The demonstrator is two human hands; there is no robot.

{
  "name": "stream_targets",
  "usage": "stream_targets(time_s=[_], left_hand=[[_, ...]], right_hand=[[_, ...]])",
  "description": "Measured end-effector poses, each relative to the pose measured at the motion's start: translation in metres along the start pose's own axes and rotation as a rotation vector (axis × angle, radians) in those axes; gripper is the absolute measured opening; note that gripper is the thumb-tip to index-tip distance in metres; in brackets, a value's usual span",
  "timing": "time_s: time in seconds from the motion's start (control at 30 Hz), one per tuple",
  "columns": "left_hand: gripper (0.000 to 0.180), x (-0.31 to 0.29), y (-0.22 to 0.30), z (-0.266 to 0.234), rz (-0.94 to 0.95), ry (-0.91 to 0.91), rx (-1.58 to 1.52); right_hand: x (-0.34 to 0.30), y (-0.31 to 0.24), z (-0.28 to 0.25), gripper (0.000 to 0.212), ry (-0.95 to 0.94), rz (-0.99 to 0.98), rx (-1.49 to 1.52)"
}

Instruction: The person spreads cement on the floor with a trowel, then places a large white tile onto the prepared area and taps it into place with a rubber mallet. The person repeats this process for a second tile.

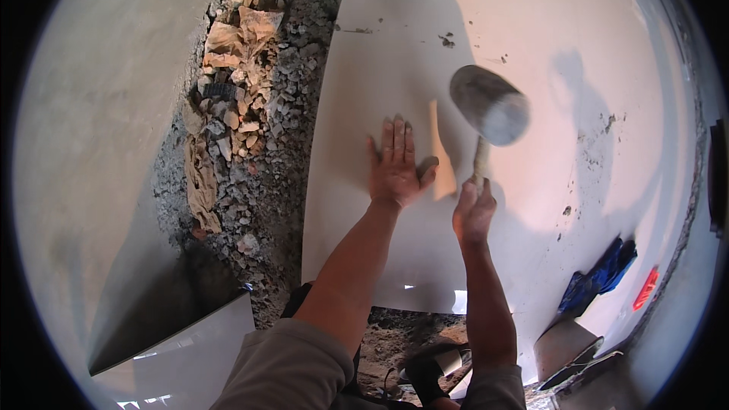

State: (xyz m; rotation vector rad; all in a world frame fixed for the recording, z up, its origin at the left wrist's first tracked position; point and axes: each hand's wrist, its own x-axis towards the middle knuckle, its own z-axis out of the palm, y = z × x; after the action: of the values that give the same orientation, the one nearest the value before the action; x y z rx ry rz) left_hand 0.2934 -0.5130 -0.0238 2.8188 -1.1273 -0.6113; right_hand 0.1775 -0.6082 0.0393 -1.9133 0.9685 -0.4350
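Observation:
My left hand lies flat on a large pale tile, palm down, with the fingers stretched out and the thumb spread to the right. To its right, my right hand is wrapped round the light handle of a mallet. The mallet has a thick, dark cylindrical head with a paler end face, slightly smeared by motion. Its head overlaps the tile in the picture; whether it touches the surface I cannot tell. Crumbs of grey mortar are scattered on the tile's far and right parts.
Left of the tile runs a strip of gravel and rubble with torn brown paper. Another glossy slab stands at the lower left. At the right lie a crumpled blue bag, a red object and a bucket beside the wall.

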Motion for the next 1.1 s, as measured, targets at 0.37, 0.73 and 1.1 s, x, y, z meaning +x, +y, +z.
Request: stream_targets(time_s=[0.37, 0.73, 1.1], left_hand=[[0.089, 0.000, 0.001, -0.004, -0.020, -0.056, 0.013], [0.092, -0.002, 0.000, 0.006, -0.003, 0.096, 0.062], [0.078, 0.001, 0.007, 0.016, 0.117, 0.401, 0.281]], right_hand=[[0.019, -0.004, 0.012, 0.034, -0.076, 0.065, -0.287], [-0.090, 0.048, -0.046, 0.040, 0.086, 0.260, -0.168], [-0.285, 0.022, -0.080, 0.044, 0.296, 0.443, -0.055]])
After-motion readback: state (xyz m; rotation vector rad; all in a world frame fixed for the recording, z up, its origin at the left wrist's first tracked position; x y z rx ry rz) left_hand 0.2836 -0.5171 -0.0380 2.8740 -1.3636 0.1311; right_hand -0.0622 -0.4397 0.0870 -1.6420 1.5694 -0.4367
